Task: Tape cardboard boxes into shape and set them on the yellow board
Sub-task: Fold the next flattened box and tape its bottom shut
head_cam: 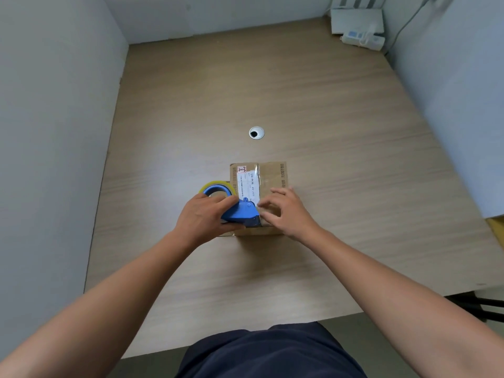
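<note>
1. Hands work near the front of the counter (pixel 341 165): left hand (pixel 203 214) grips a blue tape dispenser (pixel 244 214), its nose on the box top. Right hand (pixel 286 211) lies flat, fingers spread, pressing the lid beside the seam and gripping nothing.
2. Box (pixel 272 175) sits mid-counter, flaps closed, label (pixel 246 185) on top, tape along the centre seam.
3. Handling guess: small, light, stiff cardboard with a slick taped strip. It likely slides under the dispenser's pull, so pin the lid; lift by opposite sides.
4. Tape roll (pixel 215 184), yellowish, sits just left of the box.
5. Farther: cable hole (pixel 256 132); yellow corner (pixel 497 227) at the right edge, probably the board; power strip (pixel 362 39) in the far corner.
</note>
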The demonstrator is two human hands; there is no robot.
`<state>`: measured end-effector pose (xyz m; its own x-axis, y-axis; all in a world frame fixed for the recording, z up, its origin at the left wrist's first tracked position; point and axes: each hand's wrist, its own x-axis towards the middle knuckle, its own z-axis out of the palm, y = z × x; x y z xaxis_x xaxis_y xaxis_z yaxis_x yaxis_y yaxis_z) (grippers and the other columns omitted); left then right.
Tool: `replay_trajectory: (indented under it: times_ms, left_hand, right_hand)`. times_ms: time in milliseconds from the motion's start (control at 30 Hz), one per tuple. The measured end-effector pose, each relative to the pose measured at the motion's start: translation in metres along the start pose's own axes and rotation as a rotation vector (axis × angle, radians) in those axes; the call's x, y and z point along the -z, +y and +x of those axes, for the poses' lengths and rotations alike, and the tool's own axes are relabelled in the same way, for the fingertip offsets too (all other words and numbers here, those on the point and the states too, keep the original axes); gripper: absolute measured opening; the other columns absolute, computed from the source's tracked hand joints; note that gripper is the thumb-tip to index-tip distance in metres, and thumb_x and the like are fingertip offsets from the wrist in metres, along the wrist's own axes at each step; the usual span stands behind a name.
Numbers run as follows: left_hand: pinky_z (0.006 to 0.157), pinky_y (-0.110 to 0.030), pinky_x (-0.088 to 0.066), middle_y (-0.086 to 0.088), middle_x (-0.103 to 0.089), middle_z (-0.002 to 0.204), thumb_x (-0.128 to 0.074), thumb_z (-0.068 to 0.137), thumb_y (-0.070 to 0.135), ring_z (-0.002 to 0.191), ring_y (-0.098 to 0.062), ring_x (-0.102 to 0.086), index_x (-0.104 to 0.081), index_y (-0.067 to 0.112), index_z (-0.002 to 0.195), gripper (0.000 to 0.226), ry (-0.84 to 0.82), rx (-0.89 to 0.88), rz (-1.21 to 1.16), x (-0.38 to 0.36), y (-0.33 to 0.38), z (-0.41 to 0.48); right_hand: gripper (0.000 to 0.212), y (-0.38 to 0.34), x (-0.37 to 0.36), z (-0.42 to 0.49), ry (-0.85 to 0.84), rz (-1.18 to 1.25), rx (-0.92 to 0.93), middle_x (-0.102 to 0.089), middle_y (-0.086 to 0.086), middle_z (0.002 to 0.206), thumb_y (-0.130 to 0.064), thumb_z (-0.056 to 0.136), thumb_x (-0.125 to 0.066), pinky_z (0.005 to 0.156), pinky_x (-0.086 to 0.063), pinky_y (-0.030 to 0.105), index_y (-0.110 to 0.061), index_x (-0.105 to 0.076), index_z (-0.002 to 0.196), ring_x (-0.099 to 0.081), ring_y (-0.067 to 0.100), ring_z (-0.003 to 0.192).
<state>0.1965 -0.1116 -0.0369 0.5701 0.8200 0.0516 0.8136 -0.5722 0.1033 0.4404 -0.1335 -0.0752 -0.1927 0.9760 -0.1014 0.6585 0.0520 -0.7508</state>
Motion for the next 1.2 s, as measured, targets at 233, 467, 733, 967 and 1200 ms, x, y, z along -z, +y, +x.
replay_trajectory:
  times_ms: [233, 467, 733, 967, 1200]
  left_hand:
    - [0.059, -0.023, -0.033, 0.004, -0.068, 0.084, -0.087, 0.067, 0.059, 0.061, -0.015, -0.033, -0.063, 0.025, 0.106, 0.058, 0.048, -0.053, 0.029, -0.004, 0.004, -0.006]
    - [0.06, -0.025, -0.035, 0.004, -0.066, 0.082, -0.064, 0.078, 0.072, 0.058, -0.026, -0.05, -0.059, 0.029, 0.113, 0.057, -0.003, -0.03, -0.032, -0.003, -0.012, -0.017]
    - [0.058, -0.028, -0.039, 0.002, -0.062, 0.076, -0.084, 0.07, 0.06, 0.052, -0.026, -0.048, -0.062, 0.024, 0.109, 0.058, 0.071, -0.142, -0.026, -0.01, -0.009, -0.013]
    - [0.059, -0.029, -0.041, 0.002, -0.063, 0.076, -0.084, 0.069, 0.06, 0.052, -0.027, -0.049, -0.059, 0.025, 0.11, 0.059, 0.121, -0.168, -0.022, -0.015, -0.014, -0.012]
    - [0.06, -0.029, -0.04, 0.002, -0.063, 0.08, -0.081, 0.071, 0.062, 0.054, -0.026, -0.05, -0.053, 0.028, 0.114, 0.061, 0.114, -0.177, -0.029, -0.019, -0.017, -0.012]
  right_hand:
    - [0.007, -0.008, 0.001, -0.008, 0.067, 0.163, -0.143, -0.052, -0.001, 0.103, -0.023, 0.095, -0.068, 0.089, -0.04, 0.015, -0.021, -0.068, 0.088, -0.053, 0.011, 0.102]
    - [0.017, 0.0, 0.02, -0.032, 0.207, 0.32, -0.337, -0.059, 0.0, 0.075, -0.012, 0.094, -0.055, 0.068, -0.041, 0.034, -0.005, -0.056, 0.079, -0.053, 0.016, 0.073]
    - [0.019, 0.024, 0.015, -0.052, 0.209, 0.466, -0.608, -0.061, 0.003, 0.071, -0.019, 0.096, -0.049, 0.07, -0.048, 0.035, -0.013, -0.052, 0.078, -0.059, 0.018, 0.07]
    - [0.024, 0.033, 0.007, -0.05, 0.123, 0.7, -0.654, -0.056, 0.008, 0.071, -0.01, 0.102, -0.046, 0.066, -0.054, 0.036, -0.008, -0.053, 0.078, -0.056, 0.019, 0.062]
    - [0.024, 0.043, 0.008, -0.057, 0.196, 0.627, -0.517, -0.057, 0.002, 0.071, -0.021, 0.102, -0.06, 0.052, -0.041, 0.026, -0.015, -0.051, 0.08, -0.048, 0.013, 0.059]
